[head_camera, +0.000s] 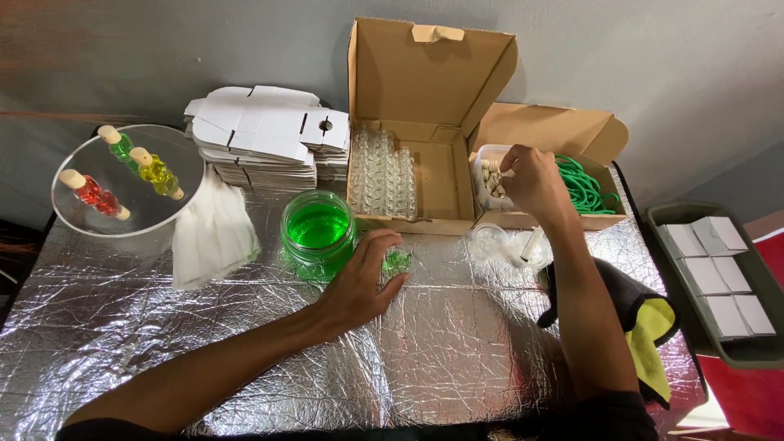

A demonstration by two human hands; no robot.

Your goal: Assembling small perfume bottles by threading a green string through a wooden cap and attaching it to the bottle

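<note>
Head view: hands (363, 282) on small green bottle (398, 261)

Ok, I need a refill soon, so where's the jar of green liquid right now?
In the head view the green jar stands left of centre on the foil-covered table, just left of the left hand and in front of the open cardboard box.

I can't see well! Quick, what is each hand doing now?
Left hand: closed around a small green bottle on the foil.
Right hand: fingers pinched in the tub of corks; a cork cannot be told.
</note>
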